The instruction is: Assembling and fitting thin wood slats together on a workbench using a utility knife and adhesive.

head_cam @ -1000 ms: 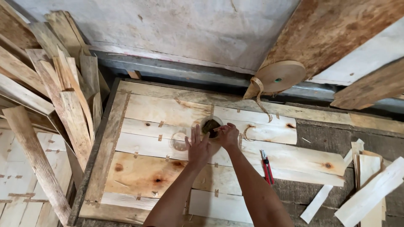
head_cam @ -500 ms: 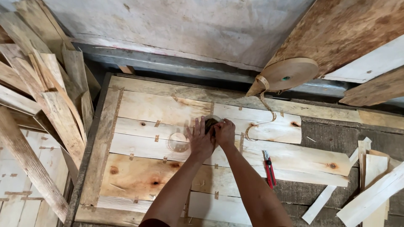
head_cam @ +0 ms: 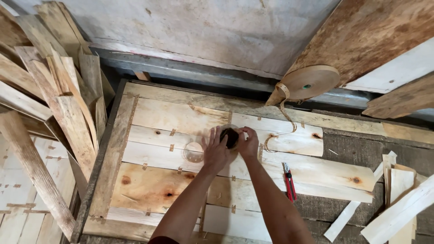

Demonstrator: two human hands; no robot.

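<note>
We are pinching a thin, light, brittle veneer patch (head_cam: 230,137) by its rim, left hand (head_cam: 215,151) and right hand (head_cam: 247,143) closed narrowly, mid-panel (head_cam: 149,180).

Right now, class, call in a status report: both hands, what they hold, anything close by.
Left hand and right hand both on a small dark round object over the joined veneer sheets. Clear round lid beside left hand. Red cutter lies right, apart.
</note>
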